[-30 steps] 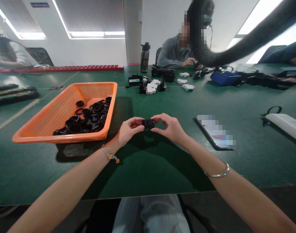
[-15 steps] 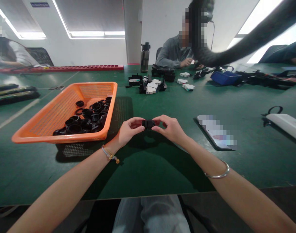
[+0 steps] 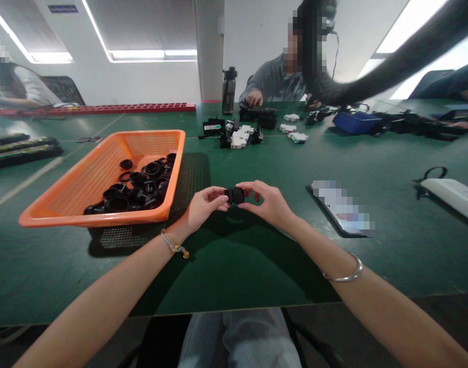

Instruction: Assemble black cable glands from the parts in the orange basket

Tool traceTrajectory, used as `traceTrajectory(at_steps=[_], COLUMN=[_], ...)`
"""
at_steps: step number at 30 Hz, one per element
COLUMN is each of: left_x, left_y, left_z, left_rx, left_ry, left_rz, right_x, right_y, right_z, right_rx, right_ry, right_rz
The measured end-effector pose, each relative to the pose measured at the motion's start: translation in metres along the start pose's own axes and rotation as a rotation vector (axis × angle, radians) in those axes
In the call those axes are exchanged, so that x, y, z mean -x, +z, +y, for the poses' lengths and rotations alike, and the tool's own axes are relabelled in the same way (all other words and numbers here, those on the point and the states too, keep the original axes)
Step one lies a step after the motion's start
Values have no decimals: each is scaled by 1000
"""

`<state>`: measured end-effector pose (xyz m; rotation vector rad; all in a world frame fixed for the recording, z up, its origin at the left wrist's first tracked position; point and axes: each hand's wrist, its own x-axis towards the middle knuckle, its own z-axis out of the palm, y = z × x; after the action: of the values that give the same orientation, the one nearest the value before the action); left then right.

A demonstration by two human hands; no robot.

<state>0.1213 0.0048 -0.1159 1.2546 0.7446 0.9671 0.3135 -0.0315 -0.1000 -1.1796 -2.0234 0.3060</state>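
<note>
A small black fitting (image 3: 236, 196), rounded with a ridged middle, is held just above the green table. My left hand (image 3: 203, 205) pinches its left end between thumb and fingers. On its other side, my right hand (image 3: 267, 202) has thumb and fingertips curved around the right end and touching its edge. Left of my hands stands an orange basket (image 3: 97, 221) with perforated sides. Several black rings and pipe-like plastic fittings (image 3: 141, 184) lie in a heap in its right part.
A phone (image 3: 339, 207) lies right of my hands, with a white device (image 3: 452, 197) beyond it. White and black parts (image 3: 241, 137) sit further back near a dark bottle (image 3: 229, 91). A person (image 3: 272, 82) sits opposite. A blue box (image 3: 357, 122) stands at the back right.
The black fitting has turned slightly, its right end now facing more toward me. My fingers have shifted a little on it. The person opposite has moved one hand left, onto dark items.
</note>
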Motion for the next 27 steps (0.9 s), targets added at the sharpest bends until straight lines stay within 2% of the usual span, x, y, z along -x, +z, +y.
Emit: traceTrajectory(at_steps=[6,14,21,27], left_x=[1,3,6,7], left_y=[0,0,-3,-7], left_z=[0,3,2,-1], left_rx=[39,-50,-187,-420], left_ry=[-45,67,140,289], left_rz=[-62,-104,-97,-81], right_x=[1,2,2,0], right_y=[0,4,10,13], right_z=[-1,-3,-7,-11], right_rx=[27,-9,-145,-241], right_ry=[-8,17,124,241], right_rz=[8,-10,-52,-98])
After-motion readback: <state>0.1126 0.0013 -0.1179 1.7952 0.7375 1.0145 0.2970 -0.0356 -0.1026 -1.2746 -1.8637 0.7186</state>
